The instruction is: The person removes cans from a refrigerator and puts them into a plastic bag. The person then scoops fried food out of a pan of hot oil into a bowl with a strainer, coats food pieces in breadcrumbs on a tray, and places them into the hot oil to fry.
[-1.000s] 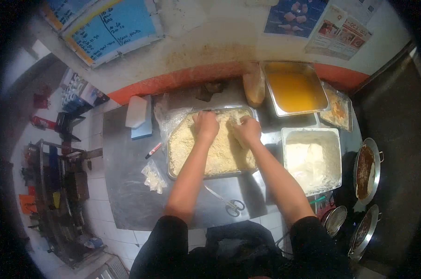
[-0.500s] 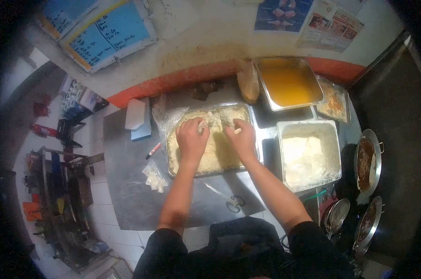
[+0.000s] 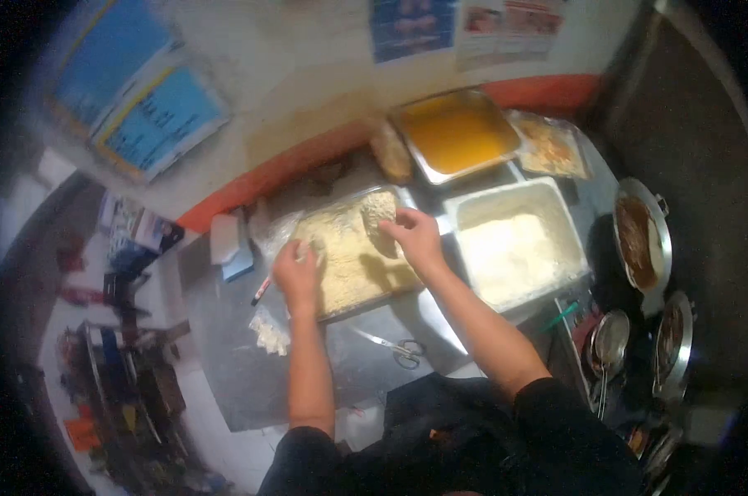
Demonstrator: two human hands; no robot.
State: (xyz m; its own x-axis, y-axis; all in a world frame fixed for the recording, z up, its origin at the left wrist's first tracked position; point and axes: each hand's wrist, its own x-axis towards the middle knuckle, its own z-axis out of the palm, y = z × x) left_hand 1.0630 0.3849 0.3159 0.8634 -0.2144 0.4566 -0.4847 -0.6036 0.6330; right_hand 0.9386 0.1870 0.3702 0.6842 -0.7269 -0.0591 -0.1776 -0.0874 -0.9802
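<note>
A metal tray of pale yellow crumbs [image 3: 349, 256] lies on the steel table. My right hand [image 3: 415, 240] pinches a crumb-coated piece [image 3: 379, 217] by its right edge, raised over the tray's right part. At the tray's left side is my left hand [image 3: 298, 269], its fingers curled together; whatever they hold is too small to name. Just right of the tray stands a white tub [image 3: 568, 273] holding pale flour or batter. Clear plastic [image 3: 275, 236] lies beside the tray's back left corner.
Scissors [image 3: 403, 353], a marker [image 3: 261, 291] and a small bag of pale pieces [image 3: 270, 332] lie in front and left. At the back are a metal pan of orange liquid [image 3: 461, 136] and a bagged item [image 3: 547, 147]. Round pans [image 3: 638, 236] stand at right.
My hands have moved apart, the left one to the tray's left side. The coated piece now shows in my right hand. The camera view has turned to the right.
</note>
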